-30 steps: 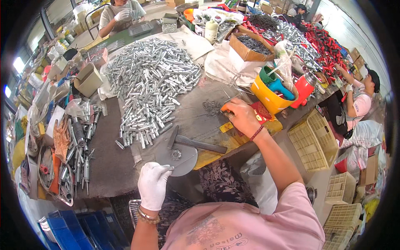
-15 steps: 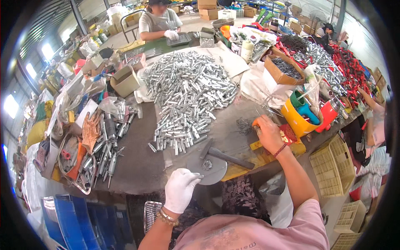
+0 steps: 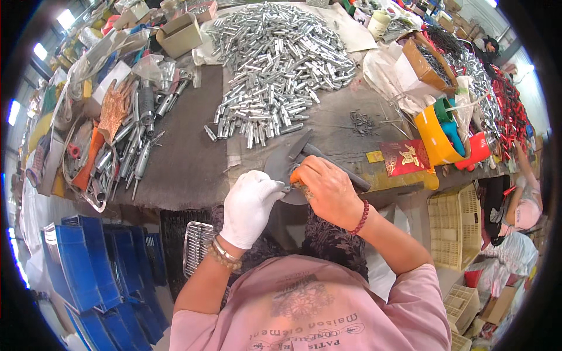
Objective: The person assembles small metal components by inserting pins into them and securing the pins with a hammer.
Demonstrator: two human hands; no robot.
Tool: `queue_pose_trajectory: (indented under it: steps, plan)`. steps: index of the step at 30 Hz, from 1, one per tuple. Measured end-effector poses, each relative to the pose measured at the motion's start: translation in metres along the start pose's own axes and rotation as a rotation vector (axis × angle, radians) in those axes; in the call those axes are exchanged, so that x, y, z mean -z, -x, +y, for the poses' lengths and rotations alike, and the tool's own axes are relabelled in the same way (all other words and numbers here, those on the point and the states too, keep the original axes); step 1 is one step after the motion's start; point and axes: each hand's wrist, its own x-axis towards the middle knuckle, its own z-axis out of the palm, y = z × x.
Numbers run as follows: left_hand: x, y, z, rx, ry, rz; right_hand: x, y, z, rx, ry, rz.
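My left hand (image 3: 250, 205), in a white glove, pinches a small metal piece (image 3: 286, 189) over the near table edge. My bare right hand (image 3: 332, 192), with orange covering on its fingertips, meets it there, fingers pressed together; what they hold is too small to make out. Beneath and behind both hands is a round grey plate (image 3: 274, 164), partly covered. A hammer (image 3: 300, 147) lies across it, its handle running behind my right hand. Farther back spreads a large heap of silver metal cylinders (image 3: 281, 70). Thin dark pins (image 3: 362, 123) form a small pile to the right.
Metal tools and an orange glove (image 3: 116, 108) crowd the left side. On the right stand a yellow container (image 3: 436, 137), a red bottle (image 3: 480, 149) and a cardboard box (image 3: 427, 61), near a red packet (image 3: 404, 158). Blue bins (image 3: 79, 266) and a cream crate (image 3: 453, 222) flank me below.
My right hand has come from the pin pile back to my left hand, and the two now meet. My view has tilted downward, so the co-worker across the table is out of sight.
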Motion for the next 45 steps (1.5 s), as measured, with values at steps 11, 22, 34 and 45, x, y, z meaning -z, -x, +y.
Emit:
queue_pose_trajectory:
  steps: [11, 22, 34, 45]
  plan:
    - [0.001, 0.002, 0.003, 0.014, 0.0, 0.001, -0.005, -0.003, -0.005, 0.046, 0.036, -0.034]
    - [-0.006, 0.003, -0.004, -0.018, -0.007, 0.053, -0.01, -0.002, -0.014, 0.212, 0.409, 0.018]
    - [-0.002, 0.002, -0.004, 0.015, -0.014, -0.023, 0.022, 0.0, -0.004, 0.092, 0.246, 0.024]
    - [0.001, 0.0, -0.004, 0.012, 0.078, -0.008, 0.047, 0.038, -0.008, -0.206, 0.02, 0.044]
